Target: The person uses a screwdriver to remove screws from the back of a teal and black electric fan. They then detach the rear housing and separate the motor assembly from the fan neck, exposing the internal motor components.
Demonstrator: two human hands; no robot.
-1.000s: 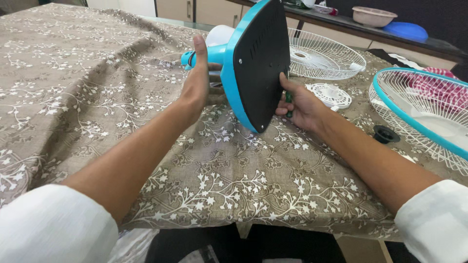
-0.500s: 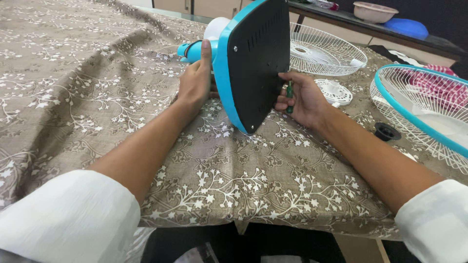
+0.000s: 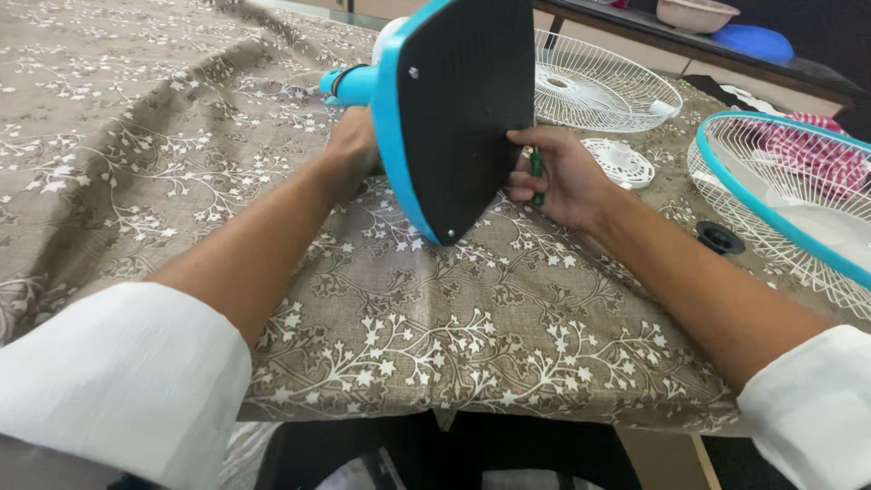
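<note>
— What have you got hold of?

— My right hand (image 3: 555,177) has its grip curled shut around a green-handled tool (image 3: 536,172), thumb against the fan base (image 3: 458,113), which stands tipped on edge on the cloth-covered desk (image 3: 136,136).

— And the left?

— My left hand (image 3: 352,150) is behind the base; I cannot tell its grip. Farther off lies a white fan grille (image 3: 603,91).

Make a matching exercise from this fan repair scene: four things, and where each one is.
Things:
1. fan base
2. green screwdriver
3. white grille
4. black cap

Places:
A. lying on the cloth beside the right forearm
B. in the right hand
C. tipped up on edge between both hands
D. flat on the table behind the base

Pairs: 1-C, 2-B, 3-D, 4-A
</note>
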